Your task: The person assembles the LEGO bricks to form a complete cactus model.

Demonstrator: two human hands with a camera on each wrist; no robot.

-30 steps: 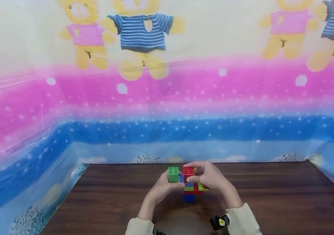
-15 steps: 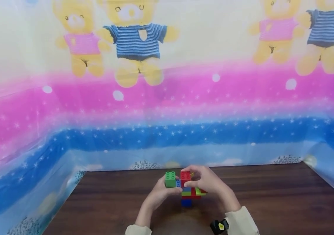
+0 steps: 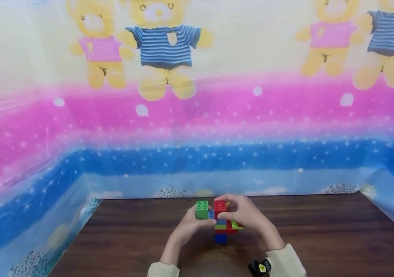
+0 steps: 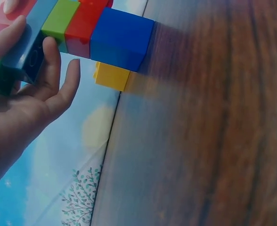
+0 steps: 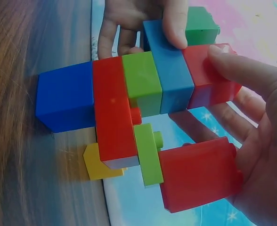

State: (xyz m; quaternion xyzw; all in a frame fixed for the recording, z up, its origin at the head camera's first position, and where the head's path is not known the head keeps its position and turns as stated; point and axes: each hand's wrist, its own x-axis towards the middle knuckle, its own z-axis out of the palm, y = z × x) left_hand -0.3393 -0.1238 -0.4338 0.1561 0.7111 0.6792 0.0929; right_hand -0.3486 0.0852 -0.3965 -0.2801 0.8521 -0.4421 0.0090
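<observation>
A model of stacked toy bricks stands upright between both hands. At its foot is a dark blue brick (image 3: 220, 238), with a red brick (image 5: 111, 113) and a lime brick (image 5: 143, 84) above. My left hand (image 3: 187, 225) grips the lighter blue crosswise brick (image 5: 169, 70), thumb on its near side, beside the green brick (image 3: 202, 211) on its left end. With thumb and fingers my right hand (image 3: 250, 211) pinches the red top brick (image 3: 219, 207). Under that hand, a larger red brick (image 5: 199, 174) sits on a thin lime brick (image 5: 148, 155).
A yellow brick (image 4: 112, 76) shows low behind the model; whether it is attached cannot be told. The brown wooden table (image 3: 131, 238) ends at a printed teddy-bear cloth (image 3: 197, 111). A black device (image 3: 259, 267) is strapped by the right sleeve (image 3: 286, 261).
The head view has tilted slightly, so the whole scene sits a little lower than one second ago. Both hands keep the same holds on the bricks.
</observation>
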